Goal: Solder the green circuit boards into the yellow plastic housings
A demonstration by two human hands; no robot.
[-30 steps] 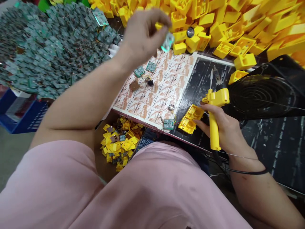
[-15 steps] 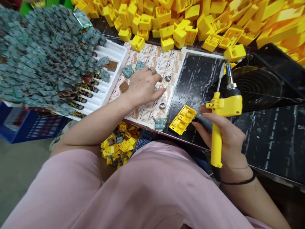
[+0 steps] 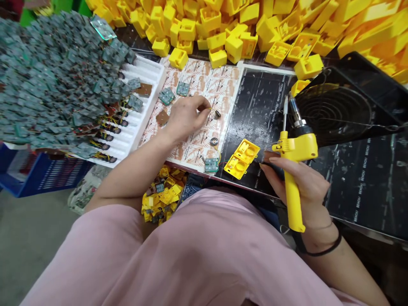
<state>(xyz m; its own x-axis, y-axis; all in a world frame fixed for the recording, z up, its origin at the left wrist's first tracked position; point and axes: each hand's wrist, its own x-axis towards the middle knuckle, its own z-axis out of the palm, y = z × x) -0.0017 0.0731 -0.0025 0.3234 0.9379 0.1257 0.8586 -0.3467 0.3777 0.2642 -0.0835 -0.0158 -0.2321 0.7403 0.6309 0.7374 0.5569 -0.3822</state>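
Note:
My left hand [image 3: 189, 117] is closed in a pinch on the thin yellow wire of a small round speaker [image 3: 217, 114], which tilts up at the fingertips. A second round speaker [image 3: 213, 142] lies nearer me, its yellow wires running to a green circuit board [image 3: 211, 165]. My right hand [image 3: 304, 182] is wrapped around the handle of a yellow soldering gun [image 3: 295, 148], its metal tip pointing up and away from me. Between the hands an open yellow plastic case [image 3: 241, 159] lies on the black mat. Two green boards [image 3: 182, 88] and a brown piece [image 3: 162, 118] lie around my left hand.
A large heap of grey-green circuit boards [image 3: 57, 80] fills a white foam tray [image 3: 149, 78] at left. Yellow cases [image 3: 210, 25] are piled along the back. A black fan [image 3: 331, 102] stands at right. Below the table edge are more yellow parts [image 3: 164, 195] and a blue crate [image 3: 47, 174].
My left hand has closed its fingers on the speaker's wire, and that speaker has tipped up from lying flat. My right hand still holds the soldering gun; the view has shifted slightly.

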